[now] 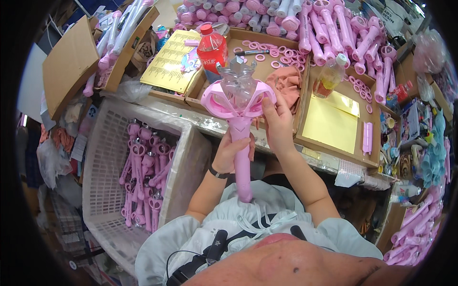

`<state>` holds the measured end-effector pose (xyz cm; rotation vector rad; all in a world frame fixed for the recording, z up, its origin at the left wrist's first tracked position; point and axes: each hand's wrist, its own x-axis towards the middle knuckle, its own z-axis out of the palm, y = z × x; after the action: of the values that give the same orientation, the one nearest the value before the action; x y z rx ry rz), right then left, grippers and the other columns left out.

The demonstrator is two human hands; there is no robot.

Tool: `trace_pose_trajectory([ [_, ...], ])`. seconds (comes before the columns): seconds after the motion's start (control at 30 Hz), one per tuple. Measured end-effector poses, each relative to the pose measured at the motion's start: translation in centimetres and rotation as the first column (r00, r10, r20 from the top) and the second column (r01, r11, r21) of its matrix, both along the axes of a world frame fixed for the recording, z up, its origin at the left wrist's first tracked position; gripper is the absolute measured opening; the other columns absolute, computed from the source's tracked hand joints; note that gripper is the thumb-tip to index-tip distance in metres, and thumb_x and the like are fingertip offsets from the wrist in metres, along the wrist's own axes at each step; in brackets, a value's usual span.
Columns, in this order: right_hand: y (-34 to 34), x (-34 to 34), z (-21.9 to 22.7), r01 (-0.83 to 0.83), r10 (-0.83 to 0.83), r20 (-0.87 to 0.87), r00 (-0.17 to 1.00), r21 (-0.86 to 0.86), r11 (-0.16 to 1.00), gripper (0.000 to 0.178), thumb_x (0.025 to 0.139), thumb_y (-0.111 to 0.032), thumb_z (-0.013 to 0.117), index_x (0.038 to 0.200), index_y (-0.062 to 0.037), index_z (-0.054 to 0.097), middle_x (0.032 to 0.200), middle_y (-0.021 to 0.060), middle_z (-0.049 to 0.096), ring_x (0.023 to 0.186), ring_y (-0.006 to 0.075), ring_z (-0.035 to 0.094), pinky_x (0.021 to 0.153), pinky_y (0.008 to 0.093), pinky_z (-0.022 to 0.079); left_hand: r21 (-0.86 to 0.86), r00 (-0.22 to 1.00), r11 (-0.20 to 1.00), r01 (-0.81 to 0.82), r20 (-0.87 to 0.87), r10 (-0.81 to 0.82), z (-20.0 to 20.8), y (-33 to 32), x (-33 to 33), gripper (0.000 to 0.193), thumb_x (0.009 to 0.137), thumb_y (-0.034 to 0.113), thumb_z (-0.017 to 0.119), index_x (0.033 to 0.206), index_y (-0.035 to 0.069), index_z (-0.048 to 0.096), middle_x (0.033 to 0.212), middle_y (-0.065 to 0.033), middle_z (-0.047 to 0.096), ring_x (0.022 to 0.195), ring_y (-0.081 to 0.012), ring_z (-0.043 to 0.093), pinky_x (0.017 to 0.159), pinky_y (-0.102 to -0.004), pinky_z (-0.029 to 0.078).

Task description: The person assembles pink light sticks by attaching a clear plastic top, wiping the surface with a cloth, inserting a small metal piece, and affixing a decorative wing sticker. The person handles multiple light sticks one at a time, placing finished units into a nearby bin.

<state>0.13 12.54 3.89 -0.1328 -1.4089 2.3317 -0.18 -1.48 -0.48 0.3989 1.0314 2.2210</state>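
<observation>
A pink toy wand (pixel 242 174) is held upright before my chest, its handle end close to my clothes. Its top is a pink winged frame around a clear, crown-shaped piece (pixel 238 78). My left hand (pixel 231 153), with a black band at the wrist, is wrapped round the handle below the head. With thumb and fingers, my right hand (pixel 278 119) grips the right-hand wing of the frame; some of its fingertips are hidden behind it.
To the left, a white plastic basket (pixel 102 164) holds several pink wands. On the bench, cardboard trays (pixel 296 131) carry pink rings (pixel 281 63), a peach cloth (pixel 285 85) and yellow sheets (pixel 330 123). A red-labelled bottle (pixel 212 47) stands behind the wand; pink handles (pixel 329 28) are heaped beyond.
</observation>
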Motion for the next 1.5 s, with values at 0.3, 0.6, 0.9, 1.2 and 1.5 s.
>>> trace_pose_trajectory([
  [0.3,0.7,-0.2,-2.0,-0.06,0.061,-0.033,0.998,0.036,0.998,0.051,0.091,-0.023,0.056,0.131,0.0043,0.038,0.085,0.0029,0.056,0.059,0.0009,0.046,0.047,0.0151,0.035,-0.026,0.997,0.997,-0.079,-0.013,0.078,0.3,0.2,-0.5,0.04,0.082,0.01,0.059,0.116,0.003,0.04,0.08,-0.0084,0.056,0.058,-0.0157,0.056,0.051,-0.0267,0.047],
  [0.6,-6.7,10.3,-11.7,-0.367,0.272,0.251,0.929,0.527,0.767,0.062,0.068,-0.015,0.073,0.119,0.0026,0.044,0.112,0.0176,0.046,0.106,0.0319,0.047,0.093,0.0376,0.038,0.086,0.947,0.964,-0.251,-0.183,0.263,1.6,-0.5,-3.7,0.068,0.085,0.059,0.043,0.116,-0.001,0.046,0.092,-0.0138,0.06,0.068,-0.0205,0.06,0.056,-0.0289,0.049],
  [0.9,-6.1,10.9,-12.3,-0.265,0.148,0.234,0.961,0.622,0.737,0.053,0.069,-0.014,0.07,0.112,0.0041,0.045,0.106,0.0181,0.046,0.097,0.031,0.05,0.086,0.0348,0.041,0.086,0.946,0.986,-0.144,-0.279,0.163,1.4,0.2,-4.0,0.062,0.087,0.042,0.056,0.13,0.006,0.03,0.112,-0.0187,0.055,0.085,-0.0247,0.063,0.07,-0.0346,0.054],
  [1.2,-6.4,11.2,-12.5,-0.248,0.127,0.248,0.96,0.555,0.794,0.053,0.067,-0.011,0.07,0.112,0.002,0.046,0.104,0.0137,0.046,0.095,0.0254,0.048,0.085,0.0333,0.04,-0.06,0.976,0.983,-0.175,-0.145,0.165,-0.3,0.1,-2.8,0.051,0.076,0.009,0.061,0.119,0.004,0.035,0.101,-0.0146,0.052,0.069,-0.0195,0.057,0.058,-0.032,0.048],
  [1.5,-6.4,11.3,-12.5,-0.275,0.141,0.276,0.951,0.538,0.797,0.053,0.068,-0.012,0.071,0.112,0.0017,0.045,0.103,0.0135,0.046,0.095,0.0251,0.048,0.085,0.0333,0.04,-0.03,0.981,0.99,-0.135,-0.146,0.129,-0.6,0.0,-2.8,0.053,0.076,0.012,0.06,0.122,0.004,0.034,0.104,-0.0149,0.051,0.069,-0.0214,0.057,0.058,-0.0334,0.049],
])
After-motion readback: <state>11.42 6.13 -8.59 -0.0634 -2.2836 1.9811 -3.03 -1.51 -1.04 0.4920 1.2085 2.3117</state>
